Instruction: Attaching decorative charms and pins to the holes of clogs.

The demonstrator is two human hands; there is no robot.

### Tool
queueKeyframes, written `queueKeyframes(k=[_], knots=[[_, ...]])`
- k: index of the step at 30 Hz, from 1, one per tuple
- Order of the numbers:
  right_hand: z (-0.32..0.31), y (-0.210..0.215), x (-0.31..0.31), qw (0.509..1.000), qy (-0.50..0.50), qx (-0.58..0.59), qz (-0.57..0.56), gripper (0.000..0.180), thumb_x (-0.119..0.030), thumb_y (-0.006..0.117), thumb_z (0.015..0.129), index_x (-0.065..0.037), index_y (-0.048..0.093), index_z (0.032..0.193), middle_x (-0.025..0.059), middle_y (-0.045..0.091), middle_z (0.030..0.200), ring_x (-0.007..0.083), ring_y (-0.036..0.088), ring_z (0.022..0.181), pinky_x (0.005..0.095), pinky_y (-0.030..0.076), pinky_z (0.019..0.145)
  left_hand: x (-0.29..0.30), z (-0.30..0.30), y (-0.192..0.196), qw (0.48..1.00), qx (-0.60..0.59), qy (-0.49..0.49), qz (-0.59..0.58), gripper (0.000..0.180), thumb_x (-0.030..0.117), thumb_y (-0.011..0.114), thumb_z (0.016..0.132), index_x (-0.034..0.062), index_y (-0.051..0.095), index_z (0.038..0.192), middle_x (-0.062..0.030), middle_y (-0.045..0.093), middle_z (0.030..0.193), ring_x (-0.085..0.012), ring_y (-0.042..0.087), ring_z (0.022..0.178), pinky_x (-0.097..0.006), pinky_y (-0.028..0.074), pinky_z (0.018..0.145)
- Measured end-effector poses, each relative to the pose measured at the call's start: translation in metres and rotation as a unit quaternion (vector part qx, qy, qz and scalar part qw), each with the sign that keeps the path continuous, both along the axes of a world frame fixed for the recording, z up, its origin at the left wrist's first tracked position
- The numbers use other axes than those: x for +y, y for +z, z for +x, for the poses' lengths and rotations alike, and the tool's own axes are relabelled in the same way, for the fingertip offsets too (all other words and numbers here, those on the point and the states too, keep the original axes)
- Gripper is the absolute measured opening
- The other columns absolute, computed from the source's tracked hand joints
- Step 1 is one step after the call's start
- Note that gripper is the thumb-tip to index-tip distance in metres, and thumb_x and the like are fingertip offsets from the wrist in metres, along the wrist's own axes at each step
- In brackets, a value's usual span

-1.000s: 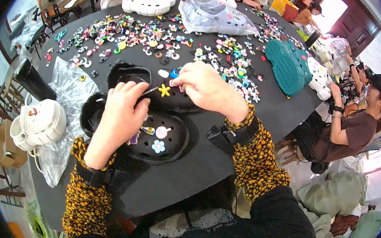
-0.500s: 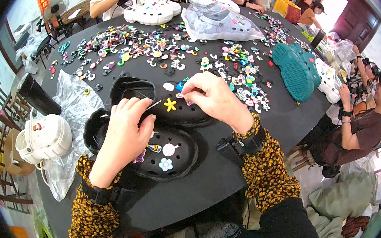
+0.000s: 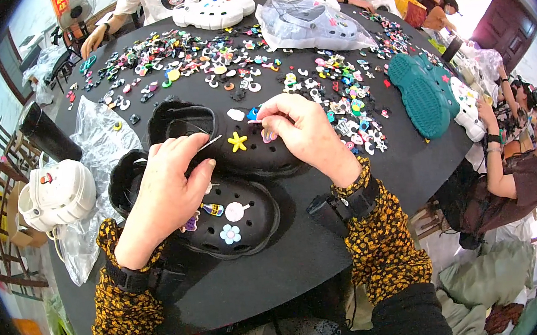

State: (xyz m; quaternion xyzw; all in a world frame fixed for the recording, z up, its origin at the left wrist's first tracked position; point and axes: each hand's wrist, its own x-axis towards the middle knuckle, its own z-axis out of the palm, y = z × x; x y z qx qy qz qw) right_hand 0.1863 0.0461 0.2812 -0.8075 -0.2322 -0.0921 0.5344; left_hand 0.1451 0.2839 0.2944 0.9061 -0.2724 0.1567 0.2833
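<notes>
Two black clogs lie side by side in front of me. The far black clog carries a yellow starfish charm, a white cloud charm and a blue charm. On the near black clog are a blue flower charm, a pale round charm and a bottle charm. My left hand, above the clogs, is closed on a thin metal tool, its tip sticking out past the index finger. My right hand pinches a small pinkish charm at the far clog's toe.
Loose shoe charms spread across the black table. A white clog sits on clear plastic beside a black cylinder. Green clogs, a bagged clog and white clogs stand farther off, near other people.
My right hand has lifted slightly away with its fingertips by the blue charm. The clogs shift a little left in view. Across the table, a person's hand has moved to the left edge.
</notes>
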Motion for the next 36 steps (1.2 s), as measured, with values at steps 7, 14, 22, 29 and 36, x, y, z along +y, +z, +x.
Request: queueKeyframes(k=[7, 14, 22, 29, 36], knots=[[0.01, -0.011, -0.007, 0.998, -0.06, 0.006, 0.02, 0.007, -0.005, 0.059, 0.088, 0.001, 0.063, 0.09, 0.0078, 0.065, 0.082, 0.0137, 0.06, 0.075, 0.0274, 0.048, 0.068, -0.001, 0.001, 0.001, 1.0, 0.002, 0.0, 0.005, 0.035, 0.011, 0.065, 0.08, -0.0008, 0.06, 0.113, -0.0163, 0.063, 0.106, -0.0331, 0.057, 0.1, -0.039, 0.044, 0.089], [0.007, -0.012, -0.002, 0.995, -0.077, -0.055, 0.018, 0.004, -0.005, 0.06, 0.083, -0.002, 0.062, 0.083, 0.011, 0.063, 0.078, 0.0241, 0.061, 0.077, 0.0345, 0.046, 0.072, -0.001, -0.001, 0.0, 1.0, -0.001, 0.0, -0.002, 0.035, 0.011, 0.065, 0.08, -0.0019, 0.059, 0.112, -0.0165, 0.063, 0.105, -0.0332, 0.057, 0.1, -0.039, 0.044, 0.089], [0.004, 0.005, -0.017, 0.974, 0.084, -0.178, -0.111, 0.011, 0.005, 0.058, 0.076, -0.003, 0.061, 0.082, 0.0083, 0.061, 0.093, 0.0217, 0.059, 0.092, 0.0317, 0.046, 0.083, 0.0, 0.0, 0.0, 1.0, 0.0, -0.007, -0.006, 0.034, 0.011, 0.064, 0.08, -0.0018, 0.059, 0.111, -0.0163, 0.063, 0.101, -0.0332, 0.057, 0.098, -0.039, 0.044, 0.088], [0.003, 0.004, -0.017, 0.987, 0.049, -0.129, -0.08, 0.016, 0.005, 0.056, 0.075, -0.002, 0.062, 0.088, 0.0081, 0.061, 0.096, 0.0201, 0.058, 0.094, 0.0313, 0.046, 0.085, -0.001, 0.0, 0.001, 1.0, -0.002, -0.002, -0.003, 0.034, 0.011, 0.065, 0.08, -0.0013, 0.059, 0.111, -0.0163, 0.063, 0.102, -0.0333, 0.057, 0.098, -0.04, 0.045, 0.087], [0.0, 0.005, -0.01, 0.979, 0.068, -0.178, -0.074, 0.006, -0.008, 0.063, 0.078, -0.004, 0.062, 0.082, 0.0084, 0.063, 0.085, 0.0258, 0.058, 0.088, 0.0359, 0.042, 0.082, -0.001, 0.001, 0.0, 1.0, -0.005, -0.002, -0.003, 0.034, 0.011, 0.065, 0.08, -0.0008, 0.06, 0.111, -0.0165, 0.063, 0.103, -0.0334, 0.058, 0.098, -0.039, 0.045, 0.087]])
